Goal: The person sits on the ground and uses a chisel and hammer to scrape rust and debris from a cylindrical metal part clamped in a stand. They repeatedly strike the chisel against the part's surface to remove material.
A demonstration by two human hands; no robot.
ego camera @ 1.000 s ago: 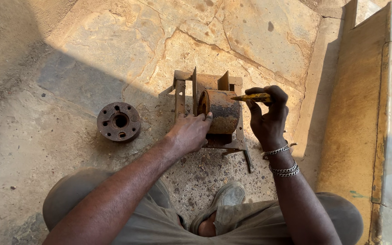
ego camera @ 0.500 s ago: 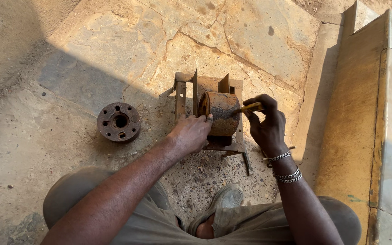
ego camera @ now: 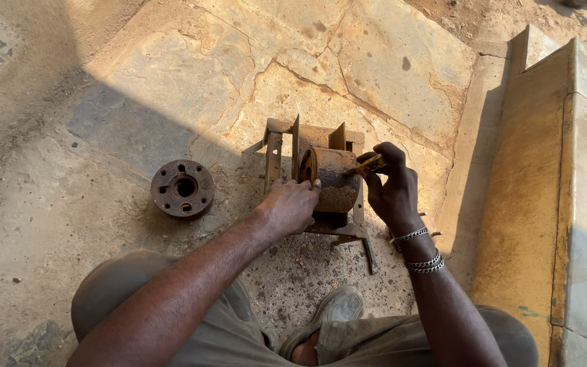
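Note:
A rusty metal frame stands on the stone floor and carries a rusty drum between its plates. My left hand rests on the near side of the drum and frame, fingers curled against it. My right hand grips a thin yellowish tool and presses its tip against the right side of the drum. Metal bracelets sit on my right wrist. The lower part of the frame is hidden behind my hands.
A round rusty flange with bolt holes lies on the floor to the left. A raised stone ledge runs along the right. My knees and a shoe are at the bottom. Grit and rust flakes lie under the frame.
My right hand has come down with the yellowish tool, from above the drum to its right side. My left hand stays on the drum.

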